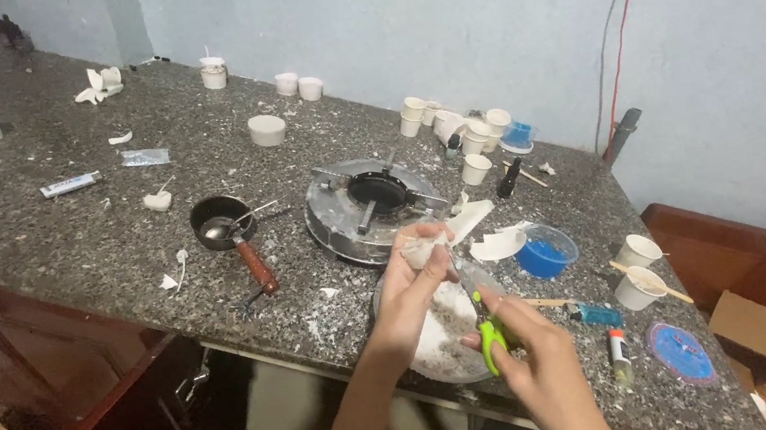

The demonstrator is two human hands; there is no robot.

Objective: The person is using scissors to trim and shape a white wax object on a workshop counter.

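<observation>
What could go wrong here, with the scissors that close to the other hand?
1. The green-handled scissors in the right hand cut right beside the left hand fingers gripping the small white piece; a slip could nick them.
2. Trimmings might miss the bowl beneath and add to the debris on the granite counter.
3. The bowl sits near the counter edge, so a bump could tip it off.

Speckled granite counter against pale blue wall
</observation>
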